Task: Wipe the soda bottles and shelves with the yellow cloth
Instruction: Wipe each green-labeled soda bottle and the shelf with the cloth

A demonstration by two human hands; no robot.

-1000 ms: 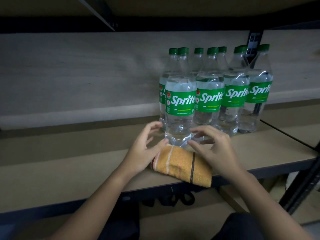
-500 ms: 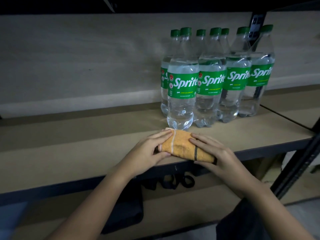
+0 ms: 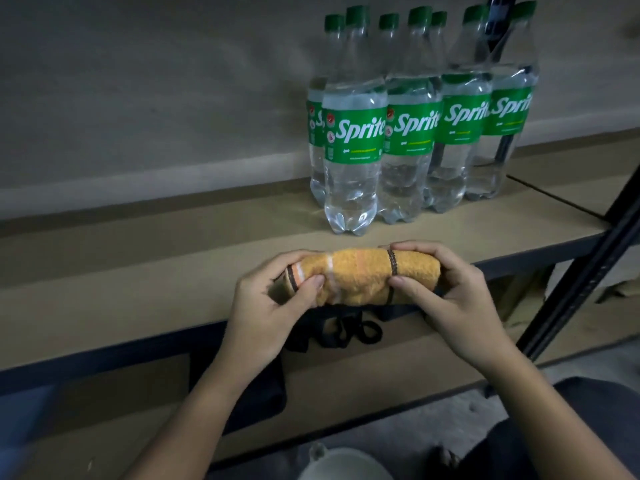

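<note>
- Far left, the shelf (image 3: 104,271) runs wide and bare, a tan board with a dark metal front edge, dimly lit.
- Behind it, a pale back panel (image 3: 156,98) with a lighter strip along its foot fills the rear.
- Below, a lower shelf (image 3: 121,410) of the same tan board shows, with a dark bag (image 3: 263,393) and its looped straps hanging just under the top shelf's edge.
- Here's the left hand (image 3: 266,306), at the shelf's front edge: fingers curled over the top of the cloth's left end, thumb pressing on the front, a firm grip.
- The cloth (image 3: 360,282), yellow with brown and pale stripes, is rolled into a thick bundle, held between both hands at the shelf's front lip, just in front of the bottles.
- The bottles (image 3: 353,161) stand upright in a tight cluster toward the back right of the shelf, clear with green caps and green labels, nearest one just beyond the cloth.
- The right hand (image 3: 457,296) grips the cloth's right end, fingers wrapped over the top, thumb pinching by the dark stripe.
- At bottom centre, a pale round rim (image 3: 346,462) peeks in; I can't tell what it is.
- Far right, a black upright post (image 3: 588,271) slants down to a grey floor (image 3: 588,358), with a neighbouring shelf board behind it.
</note>
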